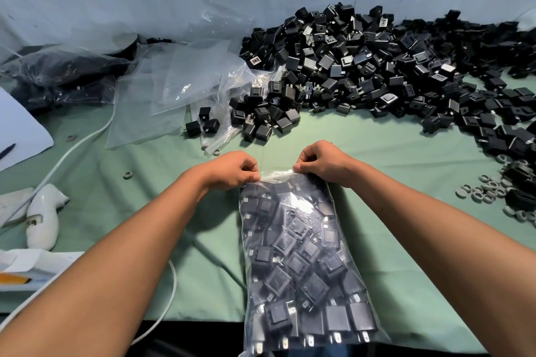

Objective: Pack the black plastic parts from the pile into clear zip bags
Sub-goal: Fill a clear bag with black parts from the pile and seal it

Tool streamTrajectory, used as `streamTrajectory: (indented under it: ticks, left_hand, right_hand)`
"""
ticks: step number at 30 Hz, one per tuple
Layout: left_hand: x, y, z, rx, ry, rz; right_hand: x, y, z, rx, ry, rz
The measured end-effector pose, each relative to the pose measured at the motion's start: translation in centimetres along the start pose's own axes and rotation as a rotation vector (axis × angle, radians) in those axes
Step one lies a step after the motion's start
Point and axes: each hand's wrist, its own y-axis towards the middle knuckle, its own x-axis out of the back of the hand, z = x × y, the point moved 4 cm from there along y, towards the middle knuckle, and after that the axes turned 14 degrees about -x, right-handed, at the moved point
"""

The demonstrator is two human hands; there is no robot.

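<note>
One filled zip bag (307,264) lies nearest the person; left hand (232,169) and right hand (322,162) pinch its top corners, apparently sealing it. Beyond it, a large pile of black plastic parts (377,66) remains unpacked.

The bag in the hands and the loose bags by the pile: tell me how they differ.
The held bag bulges with black parts; the loose bags lie flat and crumpled, near empty, with a few parts resting on them. The left hand and right hand pinch the held bag's top edge; nothing holds the loose bags. Both are clear plastic on the green table.
</note>
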Motion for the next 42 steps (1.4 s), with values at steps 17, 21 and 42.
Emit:
streamTrajectory:
  ticks: [17,21,42]
  left_hand:
    - [-0.9,-2.3,4.5,0.054,-0.323,-0.278]
    - [-1.4,-2.4,4.9,0.042,-0.328,-0.334]
    - [-0.8,-2.9,4.1,-0.006,-0.400,-0.350]
  right_hand:
    - [-3.9,0.5,7.5,0.169,-0.430,0.128]
    - [-4.8,0.7,9.0,0.238,-0.518,0.146]
    - [-6.5,1.0,9.0,0.218,-0.405,0.231]
